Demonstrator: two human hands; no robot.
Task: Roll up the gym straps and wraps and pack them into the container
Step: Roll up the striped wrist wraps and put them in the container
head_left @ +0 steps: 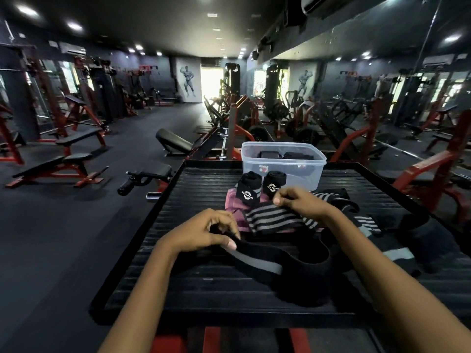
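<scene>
1. A person is working at a black ribbed platform (193,284) in a dim gym, sorting lifting wraps toward a clear plastic container (283,165) standing at the far edge with dark rolls already lying inside.
2. The left hand (204,231) is pinching one end of a long black wrap (288,266), thumb on top and fingers curled under it.
3. The right hand (300,202) is pinching the edge of a black-and-grey striped wrap (272,219) lying just beyond.
4. The black wrap is running from the left hand rightward and toward the person, its long axis crossing between both forearms, so the left hand appears best placed for starting the roll.
5. Two finished rolls (260,187) are standing between the hands and the container, partly on a pink wrap (234,202).
6. More striped wraps (362,222) are lying loose beside the right forearm, apparently waiting to be rolled.
</scene>
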